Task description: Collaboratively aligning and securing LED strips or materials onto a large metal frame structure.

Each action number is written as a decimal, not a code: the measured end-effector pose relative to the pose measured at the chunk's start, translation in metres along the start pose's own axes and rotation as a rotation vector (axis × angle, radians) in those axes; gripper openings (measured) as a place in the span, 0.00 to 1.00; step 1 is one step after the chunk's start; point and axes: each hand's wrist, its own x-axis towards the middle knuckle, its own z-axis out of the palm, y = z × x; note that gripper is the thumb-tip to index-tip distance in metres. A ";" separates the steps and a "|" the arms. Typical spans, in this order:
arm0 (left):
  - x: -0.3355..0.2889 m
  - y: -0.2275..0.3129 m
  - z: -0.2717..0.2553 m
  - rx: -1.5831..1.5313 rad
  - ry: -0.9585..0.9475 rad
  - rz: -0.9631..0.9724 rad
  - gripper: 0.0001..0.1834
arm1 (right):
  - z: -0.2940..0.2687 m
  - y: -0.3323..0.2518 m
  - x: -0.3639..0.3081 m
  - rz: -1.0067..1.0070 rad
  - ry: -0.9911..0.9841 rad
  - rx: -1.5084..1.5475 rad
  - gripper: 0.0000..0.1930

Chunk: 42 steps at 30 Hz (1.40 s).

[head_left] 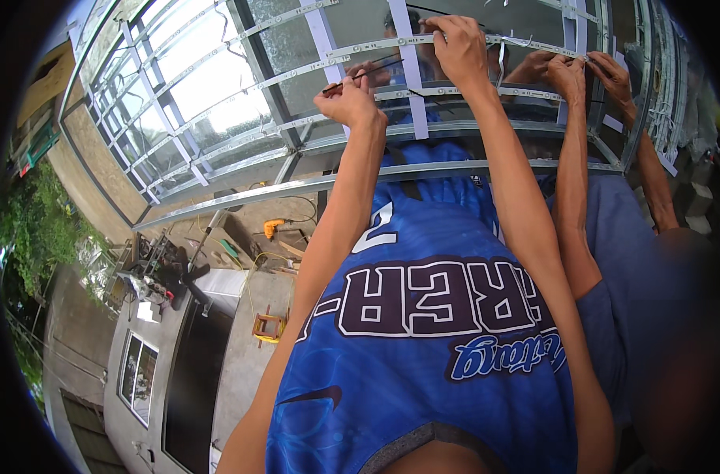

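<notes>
A single head-worn fisheye view looks steeply down the wearer's own blue jersey (423,332) and out along both raised forearms to a metal frame with light strips (312,186) close ahead. Left of the frame, ground and rooftops lie far below, edges bending toward the rim.

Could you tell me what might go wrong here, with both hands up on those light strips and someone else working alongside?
The left hand holds thin black wires against the reflective panel; a tug could pull them loose. The right hand presses a light strip, which might bend or come off. A co-worker's hands work close by on the same strip row, so elbows could collide.
</notes>
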 end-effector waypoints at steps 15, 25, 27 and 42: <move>-0.004 -0.036 0.025 -0.052 -0.033 -0.117 0.11 | 0.034 0.047 0.044 0.066 -0.601 0.126 0.13; -0.002 -0.048 0.026 0.034 -0.125 -0.229 0.12 | 0.032 0.049 0.044 0.227 -0.561 0.235 0.10; -0.003 -0.052 0.025 0.046 -0.182 -0.124 0.10 | 0.029 0.046 0.044 0.223 -0.554 0.249 0.10; -0.004 -0.039 0.019 0.472 -0.487 0.469 0.09 | 0.008 0.017 0.021 0.320 -0.443 0.633 0.12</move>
